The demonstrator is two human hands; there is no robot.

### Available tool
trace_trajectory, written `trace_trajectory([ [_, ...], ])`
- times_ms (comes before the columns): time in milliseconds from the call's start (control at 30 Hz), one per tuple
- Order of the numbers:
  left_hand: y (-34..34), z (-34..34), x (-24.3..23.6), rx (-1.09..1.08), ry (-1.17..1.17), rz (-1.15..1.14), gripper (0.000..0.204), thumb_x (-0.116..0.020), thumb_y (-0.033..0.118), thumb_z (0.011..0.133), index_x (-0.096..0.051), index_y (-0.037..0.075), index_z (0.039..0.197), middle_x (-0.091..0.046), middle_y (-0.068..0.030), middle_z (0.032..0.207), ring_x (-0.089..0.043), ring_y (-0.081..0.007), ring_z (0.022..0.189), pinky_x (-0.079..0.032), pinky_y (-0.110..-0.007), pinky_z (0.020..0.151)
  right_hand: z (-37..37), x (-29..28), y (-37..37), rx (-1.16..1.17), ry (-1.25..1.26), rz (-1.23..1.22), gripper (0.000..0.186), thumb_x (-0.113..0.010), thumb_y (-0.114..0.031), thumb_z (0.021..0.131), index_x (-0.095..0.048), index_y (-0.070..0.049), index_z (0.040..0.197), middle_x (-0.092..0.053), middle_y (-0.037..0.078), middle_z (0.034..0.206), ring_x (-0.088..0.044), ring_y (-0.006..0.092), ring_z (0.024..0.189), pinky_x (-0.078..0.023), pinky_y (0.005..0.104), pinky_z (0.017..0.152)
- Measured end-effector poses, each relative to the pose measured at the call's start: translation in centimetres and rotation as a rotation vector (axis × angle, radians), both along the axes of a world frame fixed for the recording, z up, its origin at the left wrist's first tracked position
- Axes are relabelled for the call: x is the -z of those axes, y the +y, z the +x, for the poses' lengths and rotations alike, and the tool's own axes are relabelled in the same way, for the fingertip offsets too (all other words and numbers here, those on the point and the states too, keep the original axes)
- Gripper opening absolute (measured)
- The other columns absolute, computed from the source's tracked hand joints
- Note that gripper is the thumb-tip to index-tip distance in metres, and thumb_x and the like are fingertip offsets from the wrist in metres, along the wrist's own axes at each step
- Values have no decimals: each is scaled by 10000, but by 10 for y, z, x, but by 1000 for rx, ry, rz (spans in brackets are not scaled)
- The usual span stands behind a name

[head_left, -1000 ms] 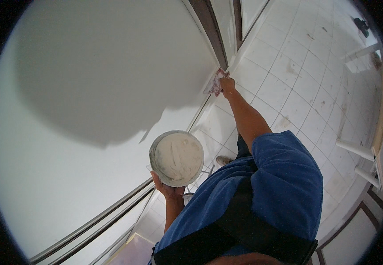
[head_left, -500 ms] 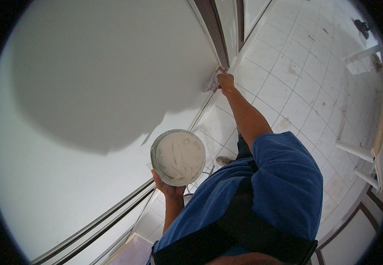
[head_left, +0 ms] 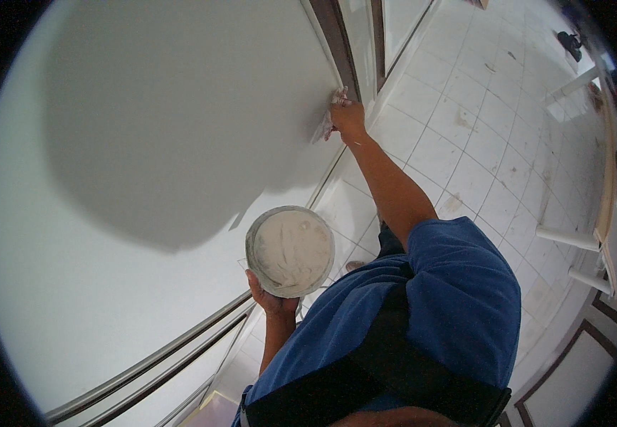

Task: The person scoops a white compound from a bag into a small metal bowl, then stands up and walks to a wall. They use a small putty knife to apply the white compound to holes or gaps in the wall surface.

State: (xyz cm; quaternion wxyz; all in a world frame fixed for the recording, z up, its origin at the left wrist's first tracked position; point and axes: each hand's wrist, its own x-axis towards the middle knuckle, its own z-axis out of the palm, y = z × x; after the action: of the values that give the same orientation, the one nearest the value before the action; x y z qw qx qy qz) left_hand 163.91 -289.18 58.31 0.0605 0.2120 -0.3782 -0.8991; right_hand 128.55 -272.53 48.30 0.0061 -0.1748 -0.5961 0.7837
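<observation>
My left hand (head_left: 274,297) supports a round grey bucket (head_left: 250,249) from below and its near side, the thumb up along the wall of it. Inside lies a smooth beige putty (head_left: 293,249) with ridges and furrows on its surface. My right hand (head_left: 349,119) is stretched far forward, closed on a flat scraper (head_left: 321,129) smeared whitish and pink. The scraper is against the white wall (head_left: 180,128), beside the foot of a dark brown door frame (head_left: 337,43). My fingers cover much of the scraper.
Two metal rails (head_left: 159,352) run along the wall at the lower left. Dirty white floor tiles (head_left: 458,142) spread to the right. A piece of furniture with white legs (head_left: 568,238) and a wooden edge stands at the far right. A dark object (head_left: 569,46) lies farther off.
My right hand has moved a little forward and left along the wall with the scraper, nearer the door frame. The bucket has shifted slightly right, still in my left hand.
</observation>
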Motion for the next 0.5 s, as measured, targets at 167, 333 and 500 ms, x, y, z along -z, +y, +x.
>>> trace_trajectory([
  [167,0,-5,1,46,32,17,800,-414,659,916,-296,129,1503,-343,-160,1518,-378,-371,1363,-346,-569,1099,1,-46,13,23,160,215,205,-637,-138,760,-657,65,745,-618,160,604,-635,252,591,-480,413,566],
  [333,-3,-4,7,52,56,34,784,-403,650,924,-298,133,1503,-340,-159,1520,-375,-370,1366,-343,-561,1105,25,-100,28,-1,275,252,182,-630,-121,809,-658,59,819,-623,107,681,-593,192,627,-470,349,597],
  [500,-2,-2,6,19,49,79,776,-411,636,926,-301,127,1501,-346,-165,1516,-383,-376,1360,-355,-575,1094,43,-95,64,41,343,132,203,-627,-114,796,-654,79,852,-651,122,715,-618,178,668,-481,351,602],
])
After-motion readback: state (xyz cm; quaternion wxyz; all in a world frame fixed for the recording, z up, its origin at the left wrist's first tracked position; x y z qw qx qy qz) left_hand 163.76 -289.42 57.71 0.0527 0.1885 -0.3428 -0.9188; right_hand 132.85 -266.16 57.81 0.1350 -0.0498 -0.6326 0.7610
